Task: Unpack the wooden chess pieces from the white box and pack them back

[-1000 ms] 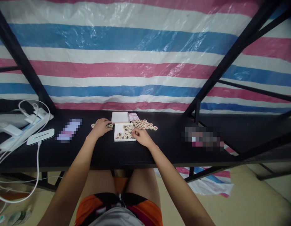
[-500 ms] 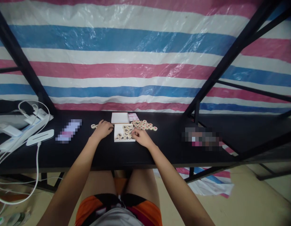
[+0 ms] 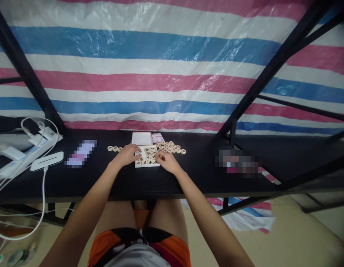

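Note:
A shallow white box (image 3: 147, 165) stands on the black table, partly filled with round Chinese chess pieces (image 3: 149, 157) with black characters. My left hand (image 3: 126, 155) reaches over the box's left wall, thumb and fingers apart above the bare left part inside; I see no piece between them. At the right wall, my right hand (image 3: 166, 161) curls its fingers over the rim, close to the pieces there. Its fingertips are partly hidden. Left of the box lie a few loose pieces (image 3: 110, 148). Behind my right hand is a pile of red-character pieces (image 3: 170, 145).
Behind the box lie its white lid (image 3: 142, 138) and a pinkish printed paper (image 3: 157, 137). A blurred phone-like item (image 3: 81, 153), a white power strip (image 3: 27, 152) and cables are on the left. Another blurred item (image 3: 238, 163) lies right. Black metal posts (image 3: 261, 81) frame the table.
My left hand has moved right, from the loose pieces beside the box to over its left part, uncovering another loose piece. My right hand has stayed at the box's right edge.

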